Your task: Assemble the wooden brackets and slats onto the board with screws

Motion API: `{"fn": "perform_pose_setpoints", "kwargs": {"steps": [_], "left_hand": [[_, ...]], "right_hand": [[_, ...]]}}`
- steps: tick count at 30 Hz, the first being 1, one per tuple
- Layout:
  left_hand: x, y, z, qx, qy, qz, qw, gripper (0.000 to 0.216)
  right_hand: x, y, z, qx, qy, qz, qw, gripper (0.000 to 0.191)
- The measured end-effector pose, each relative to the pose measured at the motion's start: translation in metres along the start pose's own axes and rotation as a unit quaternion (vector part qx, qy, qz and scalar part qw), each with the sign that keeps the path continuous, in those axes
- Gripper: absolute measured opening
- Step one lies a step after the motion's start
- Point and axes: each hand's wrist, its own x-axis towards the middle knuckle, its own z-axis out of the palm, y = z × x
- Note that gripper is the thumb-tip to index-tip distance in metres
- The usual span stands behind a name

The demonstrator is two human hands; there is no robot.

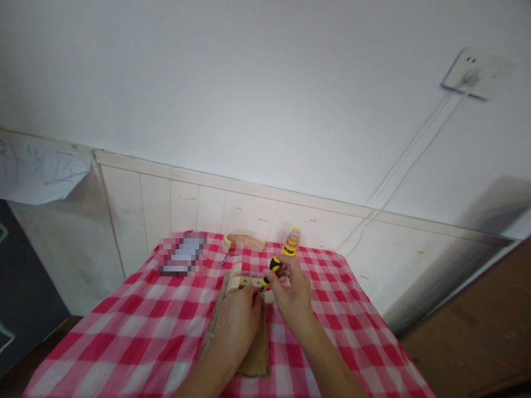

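My left hand [235, 323] rests closed on a pale wooden frame piece [238, 282], pressing it down on a brown mat [257, 354]. My right hand [292, 296] grips a black and yellow screwdriver [271, 268], its tip pointing down at the wooden piece beside my left fingers. All of this sits on a table under a red and white checked cloth [145, 326].
A second wooden piece [243, 241] and small metal pliers [226, 257] lie at the back of the table. A yellow bit holder [291, 242] stands behind my right hand. A blurred flat object [183, 254] lies at the left. White cables [406, 160] run up to a wall socket [473, 72].
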Motion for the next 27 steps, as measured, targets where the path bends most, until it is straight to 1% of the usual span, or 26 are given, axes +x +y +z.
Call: {"fn": "perform_pose_setpoints", "kwargs": {"steps": [9,14,17,19,24,27], "left_hand": [[0.001,-0.001,0.002,0.002,-0.005,-0.006,1.000,0.029],[0.001,-0.002,0.002,-0.023,0.002,0.002,1.000,0.027],[0.001,-0.001,0.000,-0.023,-0.010,-0.003,1.000,0.028],[0.001,0.000,-0.001,-0.015,-0.013,-0.008,1.000,0.028],[0.001,0.000,0.000,-0.002,-0.006,-0.007,1.000,0.029],[0.000,0.000,0.001,0.001,0.003,-0.004,1.000,0.028]], "right_hand": [[-0.004,-0.003,-0.001,-0.021,0.002,-0.027,0.999,0.026],[-0.009,-0.007,0.000,-0.016,-0.030,-0.040,0.999,0.031],[-0.012,-0.005,0.002,0.006,-0.043,-0.024,0.999,0.035],[-0.013,-0.003,0.004,0.026,-0.040,-0.010,0.999,0.034],[-0.010,0.002,0.006,0.067,-0.027,0.024,0.997,0.033],[-0.008,0.003,0.007,0.075,-0.025,0.029,0.996,0.032]]}}
